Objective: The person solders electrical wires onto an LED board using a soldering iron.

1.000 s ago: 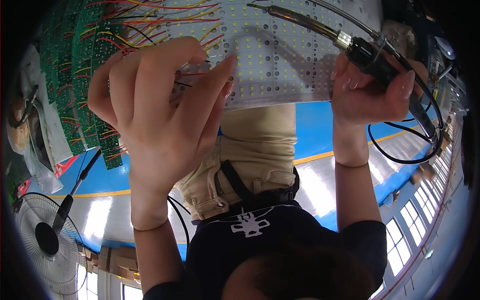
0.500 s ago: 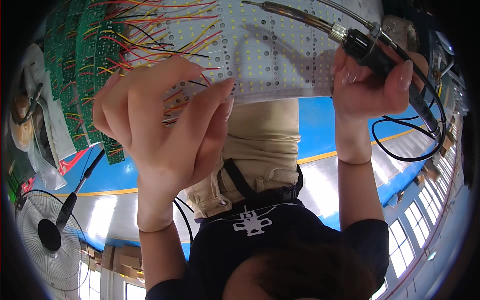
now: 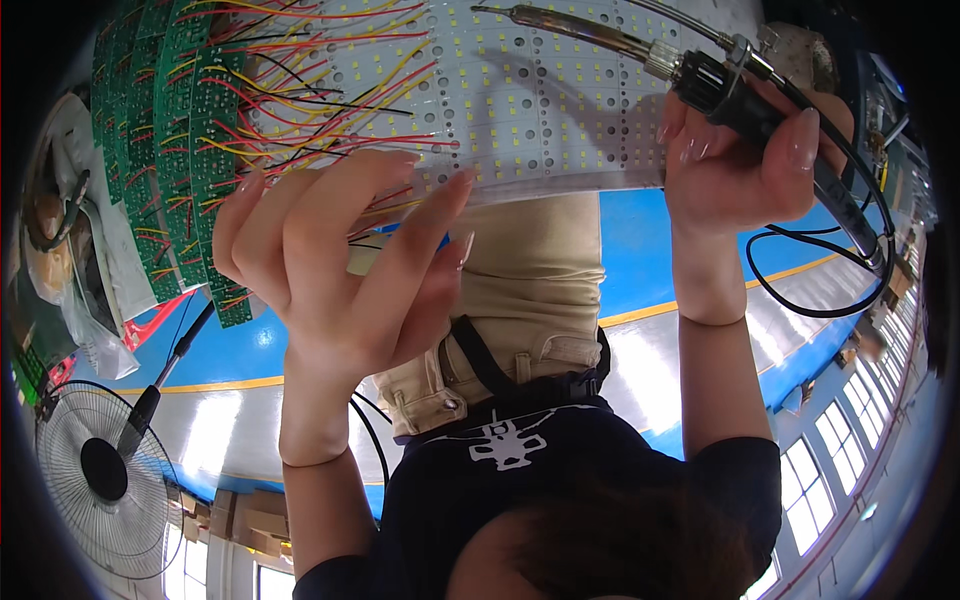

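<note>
My right hand [image 3: 735,180] is wrapped around the black handle of a soldering iron [image 3: 715,88] with a thin metal guide tube alongside it. The iron's metal tip points left, over the white board [image 3: 600,183] dotted with small yellow LEDs and round holes. At the board's near edge hovers my left hand [image 3: 345,260], open, its fingers spread and curved with nothing visible between them. Just beyond its fingertips, red, yellow and black wires [image 3: 340,95] reach over the white board. They run from a row of green circuit boards [image 3: 190,150] at the left.
A black cable [image 3: 765,275] loops below the iron's handle at the right. Clear plastic bags [image 3: 85,305] lie at the far left, above a standing fan [image 3: 105,470]. Cardboard boxes [image 3: 250,520] stand farther off on the floor.
My left hand has drawn slightly toward me and to the right, uncovering more wire ends. The soldering iron's tip has shifted a little left.
</note>
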Tool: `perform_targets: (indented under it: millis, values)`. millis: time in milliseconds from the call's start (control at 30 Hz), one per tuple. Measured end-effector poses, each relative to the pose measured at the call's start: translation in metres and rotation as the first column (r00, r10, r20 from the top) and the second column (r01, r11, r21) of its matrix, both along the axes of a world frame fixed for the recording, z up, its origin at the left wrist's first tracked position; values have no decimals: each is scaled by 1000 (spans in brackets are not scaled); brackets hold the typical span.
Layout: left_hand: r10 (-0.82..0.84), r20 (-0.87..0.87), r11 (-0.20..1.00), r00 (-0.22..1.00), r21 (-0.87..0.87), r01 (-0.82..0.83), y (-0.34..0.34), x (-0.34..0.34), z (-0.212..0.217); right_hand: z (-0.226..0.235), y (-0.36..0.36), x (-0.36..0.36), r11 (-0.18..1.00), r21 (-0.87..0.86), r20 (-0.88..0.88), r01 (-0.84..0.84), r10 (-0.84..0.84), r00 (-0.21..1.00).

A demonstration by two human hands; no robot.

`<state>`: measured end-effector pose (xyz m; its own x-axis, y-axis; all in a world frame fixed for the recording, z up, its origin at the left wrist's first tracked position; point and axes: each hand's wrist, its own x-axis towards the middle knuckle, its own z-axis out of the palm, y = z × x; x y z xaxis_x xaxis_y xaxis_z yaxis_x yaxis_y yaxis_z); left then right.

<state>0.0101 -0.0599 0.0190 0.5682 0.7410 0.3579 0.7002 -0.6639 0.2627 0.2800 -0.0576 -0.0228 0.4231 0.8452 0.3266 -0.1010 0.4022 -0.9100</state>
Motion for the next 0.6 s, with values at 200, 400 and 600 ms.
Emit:
perform_targets:
  millis: [200,400,600]
  values:
    - [-98,-14,993,995,65,99,-3,-11,-1,0,-1,4,997,31,47,-73,72,996]
    - [-97,16,994,995,48,96,-2,-12,-4,-1,2,-6,996,16,-21,84,-84,996]
    - [108,-41,980,993,172,-100,2,12,0,18,14,-25,987,-4,169,160,-157,973]
